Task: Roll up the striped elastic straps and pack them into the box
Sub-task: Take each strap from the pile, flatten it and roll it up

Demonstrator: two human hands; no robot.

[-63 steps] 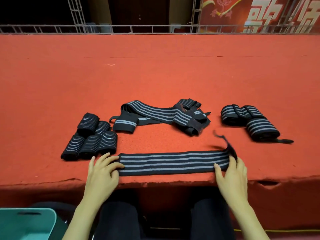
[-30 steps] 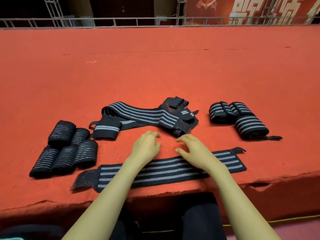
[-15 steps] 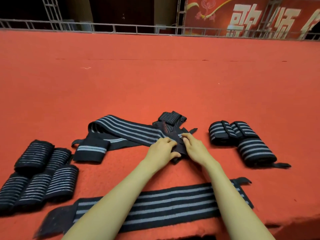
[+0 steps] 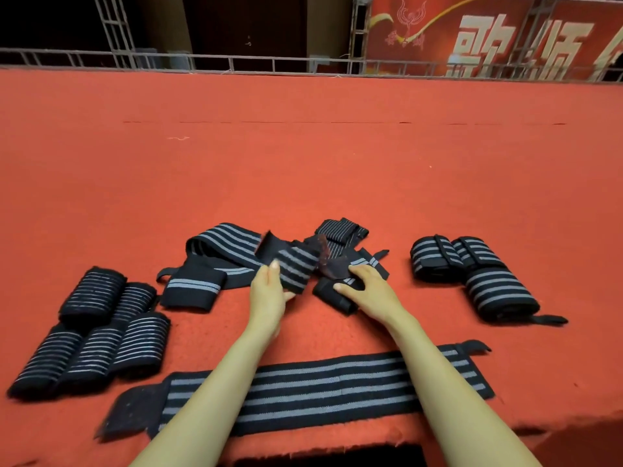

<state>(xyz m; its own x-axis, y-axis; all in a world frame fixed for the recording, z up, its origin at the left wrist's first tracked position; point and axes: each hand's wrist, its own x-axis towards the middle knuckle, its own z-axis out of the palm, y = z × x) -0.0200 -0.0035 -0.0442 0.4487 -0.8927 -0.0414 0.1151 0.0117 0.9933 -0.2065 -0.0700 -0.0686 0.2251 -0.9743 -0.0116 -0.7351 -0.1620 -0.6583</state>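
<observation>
Striped strap pinched in left hand, right hand gripping alongside.

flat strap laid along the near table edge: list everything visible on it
The flat strap is black woven elastic with four grey lengthwise stripes, unrolled, lying flat on the red table cover, right end slightly farther. Plain black patch at its left end, small black loop at its right. The left forearm and right forearm cross over it; contact unclear.

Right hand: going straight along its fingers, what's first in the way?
The right hand grips the loose strap pile; straight on, likely the striped strap end held by the left hand, though depth is unclear.
</observation>
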